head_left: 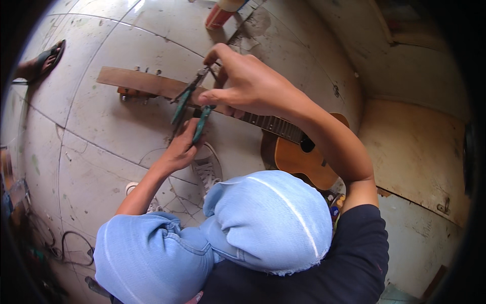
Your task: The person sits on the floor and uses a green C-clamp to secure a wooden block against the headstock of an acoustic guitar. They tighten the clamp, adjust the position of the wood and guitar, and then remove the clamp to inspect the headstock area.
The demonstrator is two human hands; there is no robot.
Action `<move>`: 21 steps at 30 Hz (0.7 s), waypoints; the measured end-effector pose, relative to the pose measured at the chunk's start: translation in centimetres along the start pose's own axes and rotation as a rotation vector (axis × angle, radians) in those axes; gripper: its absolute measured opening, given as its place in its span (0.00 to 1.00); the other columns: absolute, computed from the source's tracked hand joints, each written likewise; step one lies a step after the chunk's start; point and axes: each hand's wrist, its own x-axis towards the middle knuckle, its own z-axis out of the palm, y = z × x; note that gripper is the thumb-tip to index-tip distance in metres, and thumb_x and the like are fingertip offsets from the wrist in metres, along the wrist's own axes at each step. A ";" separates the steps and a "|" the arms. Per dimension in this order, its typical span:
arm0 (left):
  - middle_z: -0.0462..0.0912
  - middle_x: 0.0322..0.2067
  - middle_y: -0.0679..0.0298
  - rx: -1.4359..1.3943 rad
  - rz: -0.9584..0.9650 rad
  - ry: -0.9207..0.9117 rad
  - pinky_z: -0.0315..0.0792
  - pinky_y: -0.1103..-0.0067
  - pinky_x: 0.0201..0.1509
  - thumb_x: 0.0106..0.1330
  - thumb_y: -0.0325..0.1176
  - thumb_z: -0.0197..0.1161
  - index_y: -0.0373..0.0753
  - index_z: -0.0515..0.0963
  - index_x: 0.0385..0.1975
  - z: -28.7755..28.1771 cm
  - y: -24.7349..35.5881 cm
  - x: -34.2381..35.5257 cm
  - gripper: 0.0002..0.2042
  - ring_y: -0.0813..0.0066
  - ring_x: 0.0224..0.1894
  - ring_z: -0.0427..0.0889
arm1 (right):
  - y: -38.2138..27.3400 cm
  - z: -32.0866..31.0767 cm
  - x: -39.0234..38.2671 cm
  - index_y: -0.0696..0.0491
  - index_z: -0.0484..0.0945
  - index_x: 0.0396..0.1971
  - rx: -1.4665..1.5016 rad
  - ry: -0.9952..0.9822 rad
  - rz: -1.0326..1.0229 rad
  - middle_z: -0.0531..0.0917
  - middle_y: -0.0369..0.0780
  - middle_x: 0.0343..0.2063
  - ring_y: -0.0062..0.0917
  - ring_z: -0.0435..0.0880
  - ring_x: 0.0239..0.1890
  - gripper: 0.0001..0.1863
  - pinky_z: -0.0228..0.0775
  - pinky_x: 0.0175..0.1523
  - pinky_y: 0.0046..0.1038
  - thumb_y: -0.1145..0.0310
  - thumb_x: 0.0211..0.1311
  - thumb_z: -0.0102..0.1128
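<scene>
A flat wooden strip point(134, 79) lies along the guitar's headstock and upper neck. The orange-bodied guitar point(298, 157) extends rightward beneath my right arm. Across the strip are green-handled metal clamps point(181, 105); whether two or more is unclear. My left hand point(185, 147) is closed around a green handle below the strip. My right hand point(245, 83) is above the strip, fingers curled over the clamp's dark upper part and thumb beside the wood; its exact grip is partly hidden.
A person's sandalled foot point(48, 63) is at left on the tiled floor point(96, 167). A red-and-cream container point(220, 15) stands at the top. Dark cables point(71, 243) lie lower left. A worn wooden cabinet point(415, 157) borders the right. My denim-covered knees and shoes are below my hands.
</scene>
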 end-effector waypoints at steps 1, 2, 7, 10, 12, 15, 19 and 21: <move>0.75 0.45 0.54 0.009 0.001 0.005 0.72 0.70 0.53 0.76 0.30 0.55 0.43 0.63 0.60 -0.1 0.1 0.1 0.16 0.59 0.47 0.78 | 0.6 0.2 -0.2 0.61 0.67 0.60 0.044 0.009 -0.033 0.87 0.48 0.32 0.28 0.89 0.28 0.32 0.80 0.33 0.29 0.62 0.64 0.72; 0.75 0.44 0.54 -0.012 0.019 0.027 0.72 0.69 0.53 0.79 0.34 0.53 0.42 0.64 0.58 0.0 0.4 0.2 0.13 0.59 0.46 0.76 | 1.1 0.5 -0.2 0.62 0.66 0.61 0.086 0.013 -0.056 0.87 0.49 0.33 0.28 0.89 0.28 0.33 0.80 0.33 0.29 0.63 0.64 0.72; 0.72 0.42 0.52 -0.043 -0.035 0.107 0.70 0.65 0.52 0.78 0.39 0.55 0.38 0.67 0.55 0.0 1.8 0.6 0.14 0.52 0.45 0.74 | 1.4 1.4 0.3 0.64 0.73 0.55 -0.037 0.124 -0.100 0.88 0.49 0.36 0.27 0.90 0.30 0.25 0.80 0.34 0.28 0.66 0.64 0.70; 0.72 0.40 0.50 -0.033 0.008 0.158 0.69 0.63 0.52 0.77 0.37 0.57 0.38 0.67 0.51 0.4 1.3 0.7 0.12 0.48 0.45 0.72 | 1.2 1.2 0.4 0.65 0.76 0.49 -0.083 0.143 -0.123 0.89 0.48 0.35 0.28 0.90 0.29 0.20 0.80 0.34 0.28 0.65 0.67 0.68; 0.71 0.41 0.52 0.011 0.047 0.158 0.71 0.66 0.51 0.79 0.37 0.55 0.37 0.67 0.54 0.6 0.7 0.6 0.13 0.50 0.44 0.74 | 1.2 1.0 0.6 0.64 0.77 0.47 -0.140 0.136 -0.134 0.89 0.47 0.34 0.27 0.90 0.28 0.18 0.80 0.33 0.28 0.64 0.68 0.66; 0.71 0.40 0.51 0.030 0.098 0.178 0.70 0.65 0.50 0.78 0.35 0.56 0.38 0.67 0.51 1.1 0.3 0.8 0.11 0.50 0.43 0.73 | 1.2 0.9 1.0 0.63 0.78 0.44 -0.202 0.115 -0.116 0.88 0.49 0.32 0.32 0.90 0.29 0.17 0.79 0.36 0.31 0.64 0.67 0.64; 0.72 0.40 0.52 0.027 0.082 0.187 0.70 0.63 0.49 0.77 0.34 0.56 0.38 0.68 0.50 1.1 0.5 0.6 0.09 0.49 0.43 0.73 | 0.1 0.7 1.2 0.63 0.80 0.43 -0.042 0.061 0.046 0.87 0.52 0.32 0.39 0.90 0.30 0.16 0.80 0.41 0.38 0.65 0.64 0.62; 0.72 0.40 0.52 0.040 0.110 0.184 0.70 0.62 0.49 0.77 0.33 0.56 0.38 0.68 0.50 1.4 0.2 0.8 0.09 0.48 0.43 0.74 | 0.1 0.5 1.2 0.63 0.80 0.46 0.005 0.051 0.027 0.87 0.51 0.32 0.35 0.90 0.27 0.16 0.81 0.39 0.36 0.66 0.65 0.61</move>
